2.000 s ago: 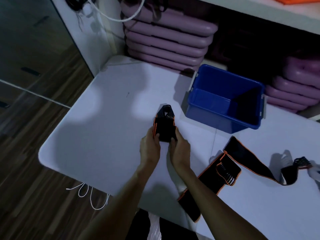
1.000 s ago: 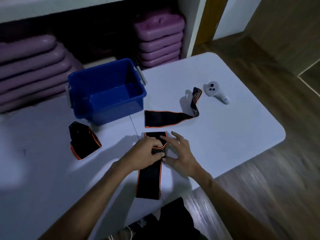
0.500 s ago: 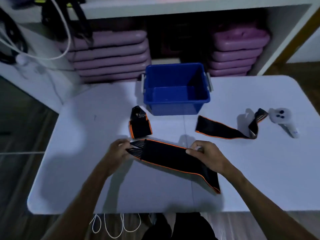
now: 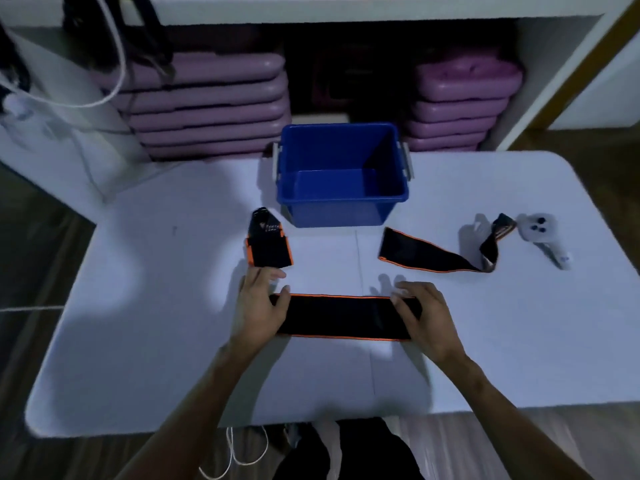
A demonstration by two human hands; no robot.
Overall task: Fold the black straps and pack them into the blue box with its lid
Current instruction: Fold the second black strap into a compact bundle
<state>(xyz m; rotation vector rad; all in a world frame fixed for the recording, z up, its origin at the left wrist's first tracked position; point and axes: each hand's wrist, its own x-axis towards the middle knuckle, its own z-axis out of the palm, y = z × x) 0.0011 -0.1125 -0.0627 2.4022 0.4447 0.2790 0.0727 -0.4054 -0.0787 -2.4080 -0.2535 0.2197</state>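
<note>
Since half a second ago the black strap [image 4: 341, 317] lies flat mid-table, left hand [image 4: 258, 306] and right hand [image 4: 424, 317] pinching its ends, likely folding next.

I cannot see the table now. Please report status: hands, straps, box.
Left hand and right hand pin flat strap ends. Folded strap beside empty blue box. Third strap unfolded. Nothing blocking.

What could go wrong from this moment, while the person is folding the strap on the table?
The strap is pinned only at its ends by the left hand and right hand, so a fold may come out skewed. The folded strap lies loose by the box and might spring open. No lid is in view.
</note>
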